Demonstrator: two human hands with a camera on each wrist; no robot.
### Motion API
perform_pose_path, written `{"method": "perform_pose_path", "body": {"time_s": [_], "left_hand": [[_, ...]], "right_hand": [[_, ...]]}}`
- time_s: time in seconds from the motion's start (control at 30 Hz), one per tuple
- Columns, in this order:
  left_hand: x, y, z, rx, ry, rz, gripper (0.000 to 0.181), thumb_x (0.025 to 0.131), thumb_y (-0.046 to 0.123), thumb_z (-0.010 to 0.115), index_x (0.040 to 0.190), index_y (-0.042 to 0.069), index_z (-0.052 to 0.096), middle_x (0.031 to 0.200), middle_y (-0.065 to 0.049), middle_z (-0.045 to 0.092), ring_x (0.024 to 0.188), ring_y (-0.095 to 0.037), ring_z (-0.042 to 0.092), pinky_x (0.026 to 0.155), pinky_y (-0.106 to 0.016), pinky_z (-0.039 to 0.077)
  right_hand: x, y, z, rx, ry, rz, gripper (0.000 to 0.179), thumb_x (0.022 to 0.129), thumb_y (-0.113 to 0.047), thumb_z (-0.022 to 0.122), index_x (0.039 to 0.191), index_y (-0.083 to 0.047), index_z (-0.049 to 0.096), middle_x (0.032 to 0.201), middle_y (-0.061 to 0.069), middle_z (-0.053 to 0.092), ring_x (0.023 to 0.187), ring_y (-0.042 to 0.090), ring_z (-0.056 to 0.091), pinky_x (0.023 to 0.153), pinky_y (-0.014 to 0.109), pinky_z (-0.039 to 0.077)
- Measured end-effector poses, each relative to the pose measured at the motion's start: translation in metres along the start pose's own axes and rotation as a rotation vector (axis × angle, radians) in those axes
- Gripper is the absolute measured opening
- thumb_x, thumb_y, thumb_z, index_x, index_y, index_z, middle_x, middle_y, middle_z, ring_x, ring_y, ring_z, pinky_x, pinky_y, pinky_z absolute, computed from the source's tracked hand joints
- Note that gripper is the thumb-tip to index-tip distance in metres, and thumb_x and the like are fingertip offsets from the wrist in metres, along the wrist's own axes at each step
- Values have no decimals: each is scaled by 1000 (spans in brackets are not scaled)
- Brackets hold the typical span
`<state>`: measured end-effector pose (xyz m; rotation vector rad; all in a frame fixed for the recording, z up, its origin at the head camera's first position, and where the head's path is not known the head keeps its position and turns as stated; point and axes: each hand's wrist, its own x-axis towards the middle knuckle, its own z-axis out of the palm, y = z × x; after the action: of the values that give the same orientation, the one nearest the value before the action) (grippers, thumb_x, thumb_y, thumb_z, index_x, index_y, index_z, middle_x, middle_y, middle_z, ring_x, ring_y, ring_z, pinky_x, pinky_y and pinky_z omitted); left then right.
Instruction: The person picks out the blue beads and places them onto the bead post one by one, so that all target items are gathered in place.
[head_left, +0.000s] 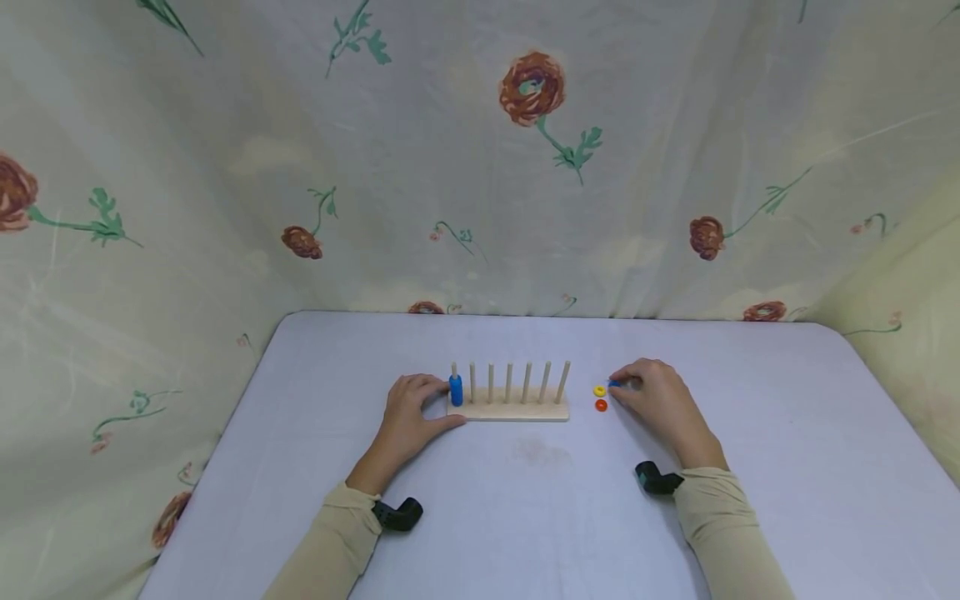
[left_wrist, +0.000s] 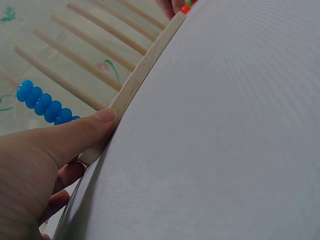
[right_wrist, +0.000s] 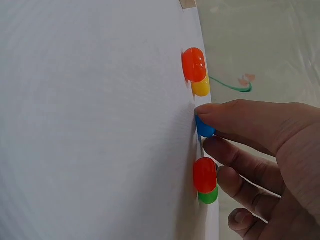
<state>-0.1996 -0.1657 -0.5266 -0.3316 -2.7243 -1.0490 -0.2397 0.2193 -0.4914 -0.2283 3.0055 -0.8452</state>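
A wooden peg stand [head_left: 517,412] has a row of upright pegs, with a stack of blue beads [head_left: 456,390] on the leftmost one. At that end my left hand [head_left: 408,412] grips the base, its thumb [left_wrist: 92,131] along the front edge and the other fingers behind. Off the stand's right end, my right hand [head_left: 660,400] pinches a blue bead [right_wrist: 206,129] between thumb and index finger, low at the tabletop. A yellow bead [head_left: 596,390] and an orange-red bead [head_left: 602,406] lie just left of those fingertips. By the lower fingers are a red bead [right_wrist: 205,175] and a green bead [right_wrist: 209,196].
The stand and beads are on a table with a white cover [head_left: 525,517]. A flower-patterned cloth [head_left: 420,150] hangs behind the table's far edge and along both sides. A dark wrist camera [head_left: 400,515] is on the left sleeve, another camera [head_left: 657,479] on the right.
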Motion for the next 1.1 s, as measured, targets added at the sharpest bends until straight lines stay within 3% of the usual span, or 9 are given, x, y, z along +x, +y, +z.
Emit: {"method": "perform_pose_path", "body": {"time_s": [0.37, 0.67, 0.93, 1.1], "left_hand": [[-1, -3, 2, 2, -6, -4, 51, 75, 35, 93, 115, 8, 76, 121, -10, 71, 123, -33, 56, 115, -56, 36], [1, -4, 2, 0, 3, 1, 50, 75, 35, 93, 115, 9, 76, 119, -8, 71, 120, -30, 56, 113, -53, 38], [1, -4, 3, -6, 12, -2, 50, 75, 34, 93, 114, 8, 76, 120, -9, 71, 121, -31, 56, 113, -54, 38], [1, -4, 3, -4, 7, 0, 51, 75, 35, 93, 115, 8, 76, 121, -9, 71, 123, -31, 55, 115, -54, 37]], "right_hand": [[-2, -5, -1, 31, 11, 28, 27, 96, -19, 73, 121, -8, 76, 122, 17, 74, 111, 34, 67, 94, 54, 55], [1, -13, -11, 44, 54, -51, 29, 97, -22, 72, 122, -9, 76, 114, 13, 76, 96, 27, 60, 83, 41, 48], [4, -33, -14, 70, 86, -74, 29, 97, -23, 74, 121, -8, 75, 115, 16, 76, 111, 35, 64, 96, 55, 53], [7, -48, -11, 99, 148, -143, 27, 96, -22, 76, 118, -7, 77, 111, 13, 78, 105, 34, 67, 86, 44, 54]]}}
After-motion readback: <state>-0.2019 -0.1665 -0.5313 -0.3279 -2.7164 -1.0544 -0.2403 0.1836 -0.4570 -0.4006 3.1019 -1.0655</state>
